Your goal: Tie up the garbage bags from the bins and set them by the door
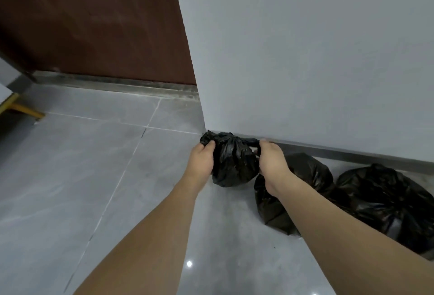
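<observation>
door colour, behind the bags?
Dark reddish-brown door, plain; head view, upper left.

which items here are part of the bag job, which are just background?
Job:
small black bag, held by left hand and right hand
middle black bag on the floor
large black bag by the wall
brown door

Background:
yellow frame at the left edge
grey wall
tiled floor
</observation>
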Action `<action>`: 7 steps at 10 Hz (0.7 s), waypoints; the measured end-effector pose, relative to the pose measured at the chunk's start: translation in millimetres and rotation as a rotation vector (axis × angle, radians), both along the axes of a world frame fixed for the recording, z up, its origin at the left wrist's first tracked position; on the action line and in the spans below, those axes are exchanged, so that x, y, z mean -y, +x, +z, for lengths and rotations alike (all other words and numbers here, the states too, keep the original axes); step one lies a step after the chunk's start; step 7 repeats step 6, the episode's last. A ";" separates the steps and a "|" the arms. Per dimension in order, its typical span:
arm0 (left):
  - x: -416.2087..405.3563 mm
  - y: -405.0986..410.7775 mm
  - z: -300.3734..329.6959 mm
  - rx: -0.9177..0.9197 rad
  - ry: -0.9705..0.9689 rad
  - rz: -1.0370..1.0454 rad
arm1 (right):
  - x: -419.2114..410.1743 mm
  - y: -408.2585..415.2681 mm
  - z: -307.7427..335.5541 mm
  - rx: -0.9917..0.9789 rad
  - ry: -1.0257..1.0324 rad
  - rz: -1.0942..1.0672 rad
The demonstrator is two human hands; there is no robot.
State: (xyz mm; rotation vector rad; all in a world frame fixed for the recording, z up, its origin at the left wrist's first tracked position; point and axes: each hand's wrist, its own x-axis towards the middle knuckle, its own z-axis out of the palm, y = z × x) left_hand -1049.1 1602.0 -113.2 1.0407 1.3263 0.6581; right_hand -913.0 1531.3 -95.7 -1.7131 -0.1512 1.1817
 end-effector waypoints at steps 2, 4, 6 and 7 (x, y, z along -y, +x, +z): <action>2.0 6.6 -56.8 0.117 -0.024 0.049 | -10.6 2.2 -50.8 0.093 -0.039 -0.061; 4.1 10.7 -66.8 0.033 -0.007 -0.013 | -15.9 -0.7 -60.0 0.146 0.002 -0.100; 2.9 6.1 -44.7 -0.269 0.112 -0.040 | -12.4 -3.9 -33.8 0.125 0.037 -0.091; 2.9 6.1 -44.7 -0.269 0.112 -0.040 | -12.4 -3.9 -33.8 0.125 0.037 -0.091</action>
